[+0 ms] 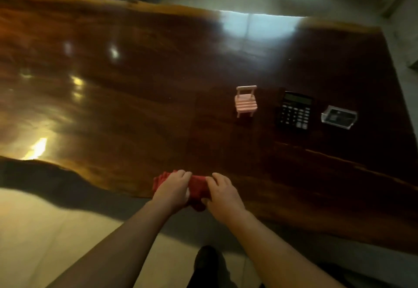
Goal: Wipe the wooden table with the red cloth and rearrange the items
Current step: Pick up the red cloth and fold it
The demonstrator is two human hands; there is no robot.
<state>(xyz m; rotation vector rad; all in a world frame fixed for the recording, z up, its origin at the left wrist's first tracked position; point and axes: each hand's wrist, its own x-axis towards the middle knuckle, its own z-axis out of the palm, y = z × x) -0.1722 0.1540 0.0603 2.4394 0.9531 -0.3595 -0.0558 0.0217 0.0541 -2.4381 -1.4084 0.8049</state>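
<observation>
Two hands, left (pixel 173 187) and right (pixel 222 194), clutch the bunched cloth (pixel 199 189) at the desk's (pixel 135 84) lower-centre edge, hiding most of it. At right, a clear tray (pixel 338 117) holds something dark, indistinct.

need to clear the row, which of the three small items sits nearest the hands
The small pink toy chair: leftmost of the row, left of the black calculator and clear plastic holder.
</observation>
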